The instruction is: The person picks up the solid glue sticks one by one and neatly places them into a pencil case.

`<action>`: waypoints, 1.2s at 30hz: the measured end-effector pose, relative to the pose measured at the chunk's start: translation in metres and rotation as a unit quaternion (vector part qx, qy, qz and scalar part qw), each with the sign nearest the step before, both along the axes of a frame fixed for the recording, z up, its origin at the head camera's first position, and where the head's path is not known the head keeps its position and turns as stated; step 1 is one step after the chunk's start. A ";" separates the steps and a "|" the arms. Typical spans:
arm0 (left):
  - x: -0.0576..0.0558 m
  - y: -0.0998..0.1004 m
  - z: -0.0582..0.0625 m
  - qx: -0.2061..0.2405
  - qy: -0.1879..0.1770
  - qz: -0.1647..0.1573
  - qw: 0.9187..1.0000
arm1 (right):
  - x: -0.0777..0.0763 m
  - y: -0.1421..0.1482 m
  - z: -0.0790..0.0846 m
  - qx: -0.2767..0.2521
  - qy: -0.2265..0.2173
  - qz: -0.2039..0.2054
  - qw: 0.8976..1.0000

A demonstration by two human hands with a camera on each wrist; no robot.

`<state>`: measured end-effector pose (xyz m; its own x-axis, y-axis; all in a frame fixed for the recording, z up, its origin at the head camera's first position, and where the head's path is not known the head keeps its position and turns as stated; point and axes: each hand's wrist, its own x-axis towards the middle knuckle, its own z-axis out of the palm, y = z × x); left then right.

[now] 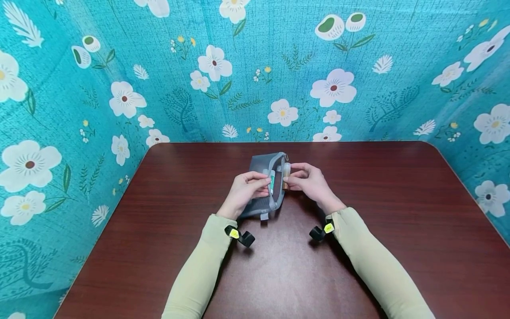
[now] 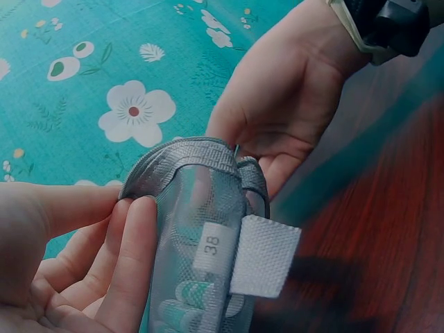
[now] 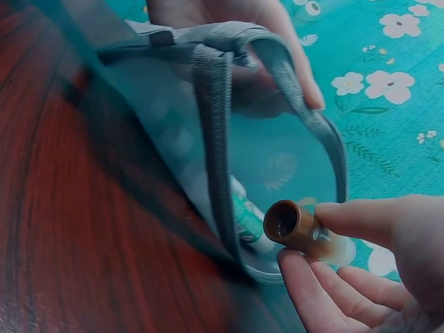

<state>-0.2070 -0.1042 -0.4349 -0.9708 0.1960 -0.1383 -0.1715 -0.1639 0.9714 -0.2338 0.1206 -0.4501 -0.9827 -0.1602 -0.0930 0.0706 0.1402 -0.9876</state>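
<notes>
A grey mesh zip pouch [image 1: 260,161] lies on the table with its zipped mouth spread toward the right. My left hand [image 1: 245,188] pinches the edge of that mouth between thumb and fingers. In my right hand [image 1: 312,181] a small brown tube [image 3: 298,229] is held between thumb and fingertips, right at the pouch's mouth. The tube's hollow brown end faces the right wrist camera; its other end is pale and translucent. Inside the pouch, a green-and-white tube [image 3: 250,225] shows through the opening. Several green-and-white shapes [image 2: 182,316] show through the mesh in the left wrist view.
A white label marked 38 [image 2: 212,250] and a pale fabric tab [image 2: 265,257] are on the pouch's side. The dark red-brown table [image 1: 398,199] extends on both sides. Behind it hangs a turquoise flowered cloth [image 1: 255,57]. Black straps [image 1: 239,236] are on both wrists.
</notes>
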 end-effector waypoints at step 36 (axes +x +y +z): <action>0.001 0.005 -0.004 0.013 -0.019 -0.026 0.999 | -0.001 -0.008 -0.007 0.019 -0.032 0.027 0.999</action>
<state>-0.2061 -0.0989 -0.4392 -0.9535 0.2502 -0.1682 -0.2163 -0.1791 0.9598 -0.2349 0.1131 -0.4570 -0.9644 -0.2090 -0.1621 0.1245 0.1821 -0.9754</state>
